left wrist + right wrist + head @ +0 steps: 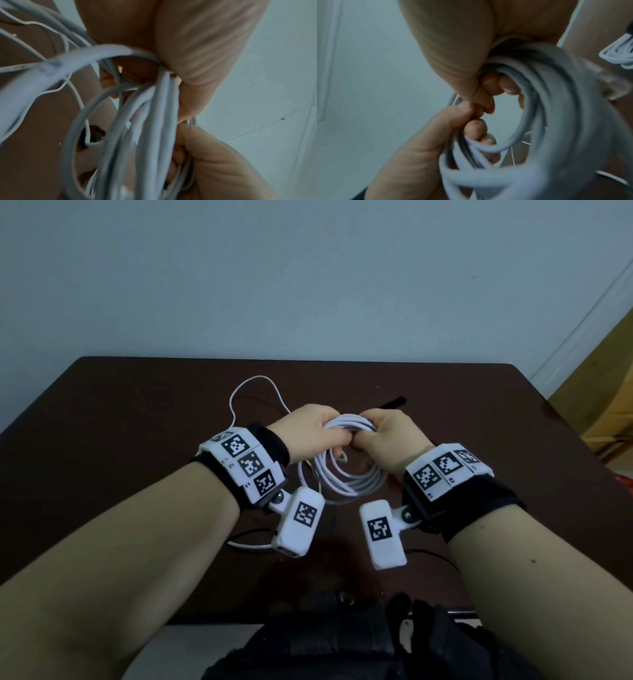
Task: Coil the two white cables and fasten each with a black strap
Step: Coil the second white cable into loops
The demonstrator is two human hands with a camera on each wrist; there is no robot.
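Both hands meet above the middle of the dark brown table, holding a coil of white cable between them. The left hand has its fingers curled round the top of the coil from the left, and the right hand grips the same bundle from the right, so the two fists nearly touch. In the left wrist view the loops run in a tight bunch through the closed left palm, with the other hand clamped on them just below. The right wrist view shows curled fingertips pressed into the inside of the ring of loops. The rest of the coil hangs down between the wrists, clear of the table. A loose length of thin white cable lies on the table beyond the left hand, bending in an open curve. A black strap lies on the table just behind the right hand.
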